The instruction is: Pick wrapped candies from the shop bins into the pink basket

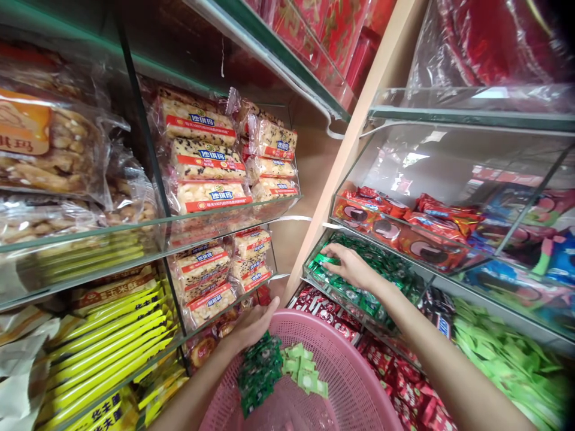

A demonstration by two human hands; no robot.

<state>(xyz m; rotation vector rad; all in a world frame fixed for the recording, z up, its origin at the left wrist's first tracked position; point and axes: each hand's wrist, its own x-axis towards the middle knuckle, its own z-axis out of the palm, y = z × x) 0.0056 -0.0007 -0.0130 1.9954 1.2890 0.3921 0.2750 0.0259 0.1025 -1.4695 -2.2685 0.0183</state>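
My left hand (251,326) grips the far rim of a pink plastic basket (350,383), fingers curled over the edge. Inside the basket lie dark green candy packets (260,371) and light green ones (305,371). My right hand (350,266) reaches into a glass shelf bin full of dark green candy packets (381,275), its fingers bent down onto the packets at the bin's left end. Whether it has hold of any packet is hidden under the fingers.
Glass shelves on the left hold wrapped snack bars (206,161) and yellow packs (112,335). On the right are bins of red cookie packs (404,230), red candies (395,371) and bright green candies (507,359). A wooden post (354,143) divides the two shelf units.
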